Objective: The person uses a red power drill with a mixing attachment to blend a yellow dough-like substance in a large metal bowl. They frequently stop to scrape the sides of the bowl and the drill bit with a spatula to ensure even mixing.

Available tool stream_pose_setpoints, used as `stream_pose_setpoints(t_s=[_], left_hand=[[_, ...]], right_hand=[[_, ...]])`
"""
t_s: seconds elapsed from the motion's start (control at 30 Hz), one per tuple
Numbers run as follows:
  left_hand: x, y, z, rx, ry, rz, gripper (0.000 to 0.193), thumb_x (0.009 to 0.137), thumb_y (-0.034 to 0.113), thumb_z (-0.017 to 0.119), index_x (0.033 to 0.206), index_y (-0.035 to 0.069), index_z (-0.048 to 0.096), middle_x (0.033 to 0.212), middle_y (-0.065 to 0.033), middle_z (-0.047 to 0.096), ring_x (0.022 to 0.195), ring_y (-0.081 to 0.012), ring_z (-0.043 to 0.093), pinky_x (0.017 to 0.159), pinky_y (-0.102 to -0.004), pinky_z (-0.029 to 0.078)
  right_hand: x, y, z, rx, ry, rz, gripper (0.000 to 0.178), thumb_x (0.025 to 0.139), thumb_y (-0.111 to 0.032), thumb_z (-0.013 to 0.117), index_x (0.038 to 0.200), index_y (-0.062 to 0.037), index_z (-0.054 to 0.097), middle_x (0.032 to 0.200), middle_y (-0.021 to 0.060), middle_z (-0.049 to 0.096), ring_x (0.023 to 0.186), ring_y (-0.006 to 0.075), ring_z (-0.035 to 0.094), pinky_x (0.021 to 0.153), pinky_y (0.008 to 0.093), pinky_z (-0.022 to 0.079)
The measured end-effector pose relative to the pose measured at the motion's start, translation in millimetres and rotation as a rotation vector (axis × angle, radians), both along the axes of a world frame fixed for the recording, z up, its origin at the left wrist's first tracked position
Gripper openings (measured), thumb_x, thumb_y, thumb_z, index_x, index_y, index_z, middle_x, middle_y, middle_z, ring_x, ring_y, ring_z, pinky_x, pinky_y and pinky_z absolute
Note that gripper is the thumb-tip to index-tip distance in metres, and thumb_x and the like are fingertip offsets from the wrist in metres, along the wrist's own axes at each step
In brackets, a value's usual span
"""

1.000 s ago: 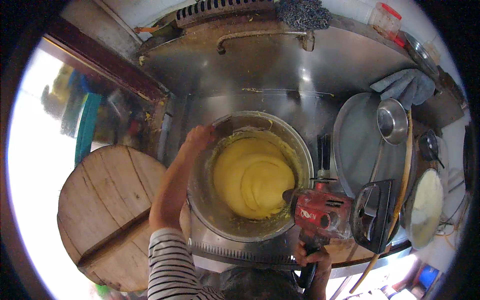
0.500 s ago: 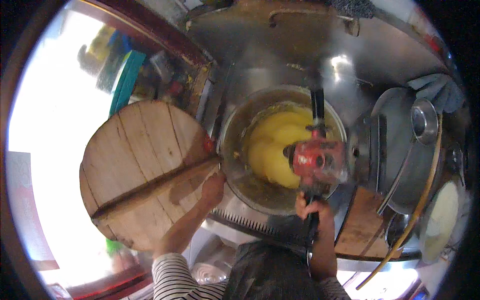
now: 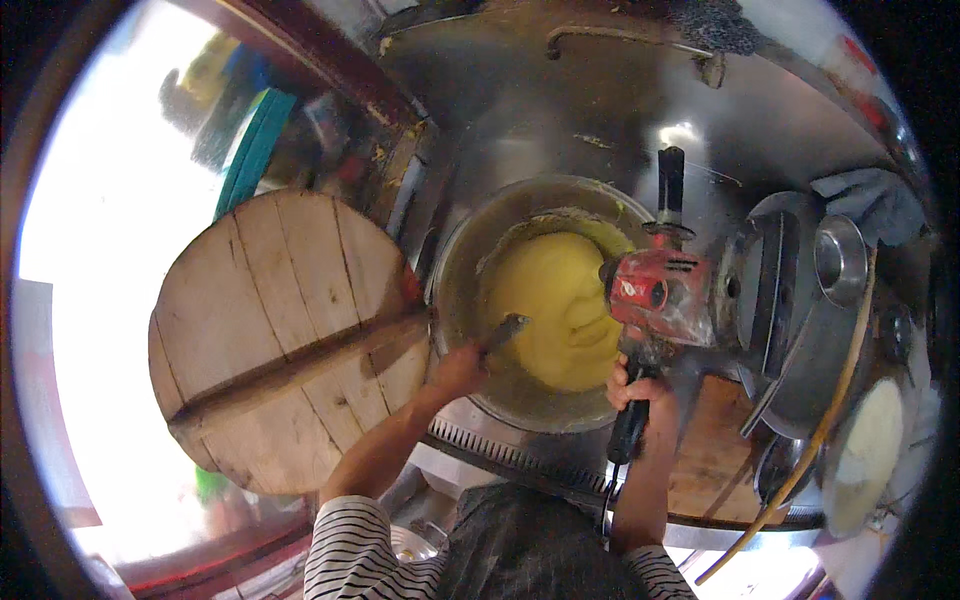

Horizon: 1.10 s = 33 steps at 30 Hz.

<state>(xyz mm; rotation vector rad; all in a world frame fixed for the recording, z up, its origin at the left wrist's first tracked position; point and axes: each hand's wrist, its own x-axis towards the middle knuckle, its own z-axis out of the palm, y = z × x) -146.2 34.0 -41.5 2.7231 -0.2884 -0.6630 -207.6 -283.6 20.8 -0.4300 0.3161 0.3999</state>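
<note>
My right hand [image 3: 642, 390] is closed around the lower black handle of a red electric hand mixer [image 3: 655, 285], a drill-like machine tilted over the right side of a big metal pot [image 3: 455, 290]. A second black handle sticks out from its far side. Smooth yellow batter [image 3: 545, 285] fills the pot's middle. My left hand [image 3: 460, 370] reaches over the near-left rim, closed on a short dark tool [image 3: 503, 332] with a lighter tip; its exact kind is unclear. The tip is over the batter; whether it touches cannot be made out. Left of the pot lies a round wooden lid [image 3: 290, 280] with a crossbar.
Right of the pot stand a wide grey pan [image 3: 800, 340], a metal ladle [image 3: 840, 255] and a long bamboo stick [image 3: 835, 420]. A wooden board [image 3: 725, 450] lies near the front. A tap [image 3: 625, 35] runs along the steel back wall, and a grey cloth [image 3: 870, 200] hangs at right.
My left hand has moved right from beside the lid to over the pot, bringing the dark tool above the batter. The mixer in my right hand has shifted right, toward the pot's rim.
</note>
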Motion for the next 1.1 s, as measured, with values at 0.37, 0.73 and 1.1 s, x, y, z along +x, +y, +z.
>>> stream_pose_setpoints(t_s=[0.37, 0.73, 1.1], left_hand=[[221.2, -19.7, -43.7, 0.084, -0.187, -0.064, 0.026, 0.083, 0.028, 0.053, 0.104, 0.018, 0.064, 0.097, -0.0120, 0.064, 0.088, -0.0310, 0.061, 0.074, -0.0427, 0.050], [211.9, -275.9, -70.3, 0.150, -0.293, -1.106, 0.027, 0.076, 0.033, 0.055, 0.094, 0.018, 0.068, 0.096, -0.0080, 0.066, 0.085, -0.0240, 0.064, 0.072, -0.0401, 0.049], [194.1, -22.2, 3.3, 0.293, -0.278, -0.207, 0.025, 0.088, 0.017, 0.038, 0.108, 0.008, 0.051, 0.081, -0.0175, 0.064, 0.071, -0.0367, 0.064, 0.058, -0.0463, 0.051]], right_hand=[[-72.6, -27.4, 26.5, -0.090, 0.158, -0.209, 0.048, 0.049, 0.000, 0.061, 0.096, 0.0011, 0.050, 0.072, 0.0113, 0.053, 0.059, 0.0209, 0.054, 0.050, 0.0280, 0.042], [-121.3, -3.7, 43.5, -0.064, 0.321, -0.208, 0.043, 0.053, -0.013, 0.057, 0.092, 0.0034, 0.051, 0.075, 0.0099, 0.051, 0.068, 0.0196, 0.050, 0.055, 0.0260, 0.039], [-46.9, 15.9, -6.7, 0.185, 0.167, 0.059, 0.042, 0.055, 0.003, 0.057, 0.095, -0.0004, 0.049, 0.076, 0.0079, 0.052, 0.064, 0.0190, 0.051, 0.055, 0.0271, 0.040]])
